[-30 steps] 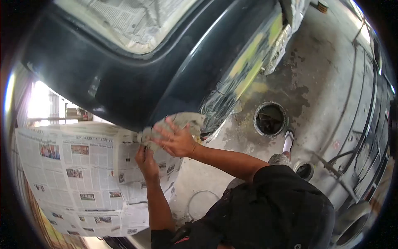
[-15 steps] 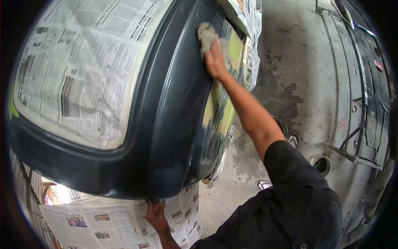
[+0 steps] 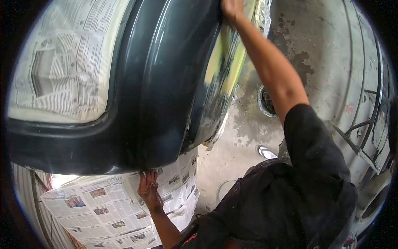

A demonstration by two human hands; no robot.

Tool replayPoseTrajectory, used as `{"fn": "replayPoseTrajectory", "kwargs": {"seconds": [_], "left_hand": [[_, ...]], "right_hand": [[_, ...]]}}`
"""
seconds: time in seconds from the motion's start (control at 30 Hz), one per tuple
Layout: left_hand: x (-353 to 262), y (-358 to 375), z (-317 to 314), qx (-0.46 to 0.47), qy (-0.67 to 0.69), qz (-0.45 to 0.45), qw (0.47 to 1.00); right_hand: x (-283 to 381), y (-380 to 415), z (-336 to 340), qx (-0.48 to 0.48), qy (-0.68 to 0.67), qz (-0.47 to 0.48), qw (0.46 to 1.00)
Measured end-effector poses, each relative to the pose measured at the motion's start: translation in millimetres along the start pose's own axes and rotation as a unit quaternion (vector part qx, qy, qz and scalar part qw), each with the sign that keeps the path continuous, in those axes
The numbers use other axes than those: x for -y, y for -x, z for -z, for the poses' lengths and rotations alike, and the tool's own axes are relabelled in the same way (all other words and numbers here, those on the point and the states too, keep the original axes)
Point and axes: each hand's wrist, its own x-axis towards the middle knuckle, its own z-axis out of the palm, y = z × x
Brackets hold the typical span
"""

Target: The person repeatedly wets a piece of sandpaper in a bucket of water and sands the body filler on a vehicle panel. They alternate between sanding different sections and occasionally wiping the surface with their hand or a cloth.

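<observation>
A dark glossy car body panel [image 3: 166, 83] fills the upper left, with yellow-green patches [image 3: 224, 66] along its right side. Newspaper [image 3: 70, 62] edged with masking tape covers the window area. At the top edge of the view, my right hand [image 3: 233, 9] reaches over the panel's right side; its fingers are cut off and no cloth shows. My left hand [image 3: 149, 191] has its fingers extended up against the panel's lower edge, palm side partly visible, holding nothing. Behind it hang printed newspaper sheets [image 3: 99, 207].
A stained concrete floor [image 3: 248, 128] lies to the right. On it are a round bucket [image 3: 266, 101] and a sandal [image 3: 266, 152]. A metal frame [image 3: 356, 143] stands at the far right, near a tire-like round object [image 3: 371, 199].
The view has shifted, and the panel sits higher and further left. My right hand has moved up to the frame's edge, and the grey cloth under it is out of sight. My left hand stays at the lower edge.
</observation>
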Motion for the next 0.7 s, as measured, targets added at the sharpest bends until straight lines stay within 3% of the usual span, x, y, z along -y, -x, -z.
{"fn": "replayPoseTrajectory", "kwargs": {"seconds": [0.03,0.07,0.1,0.13,0.17,0.2,0.23,0.3,0.37,0.47,0.57,0.63,0.67,0.7], "left_hand": [[-1,-1,-2,0.002,0.000,-0.001,1.000],[-6,-2,-6,0.008,-0.010,-0.006,1.000],[-10,-2,-10,0.014,-0.021,-0.010,1.000],[-12,-2,-11,0.016,-0.023,-0.010,1.000],[-14,-2,-12,0.019,-0.034,-0.009,0.999],[-14,-2,-11,0.022,-0.045,-0.009,0.999],[-12,-3,-9,0.024,-0.049,-0.010,0.998],[-11,-2,-4,0.033,-0.022,-0.004,0.999],[-14,0,-6,0.035,-0.032,-0.005,0.999],[-12,0,-8,0.036,-0.037,-0.006,0.999],[-12,3,-14,0.029,-0.032,-0.005,0.999],[-13,2,-20,0.024,-0.027,-0.007,0.999],[-12,3,-21,0.008,-0.025,-0.002,1.000],[-13,3,-21,-0.010,-0.025,0.004,1.000]], "right_hand": [[-10,37,0,0.037,0.208,0.140,0.967],[-24,93,-3,0.070,0.403,0.269,0.872],[-54,139,-34,-0.137,0.238,0.454,0.847],[-36,208,-33,-0.049,0.225,0.333,0.914],[-26,269,-39,-0.012,0.097,0.189,0.977],[-41,323,-44,0.018,0.124,0.174,0.977],[-52,369,-46,0.046,0.168,0.218,0.960],[-61,446,-43,0.209,0.105,0.095,0.968],[-74,504,-45,0.194,0.073,0.191,0.960],[-82,548,-27,0.420,0.117,0.134,0.890],[-85,519,-35,0.370,0.147,0.161,0.903],[-70,471,-44,0.217,0.112,0.125,0.962],[-54,429,-46,0.085,0.068,0.140,0.984],[-68,389,-54,0.041,0.063,0.168,0.983]]}}
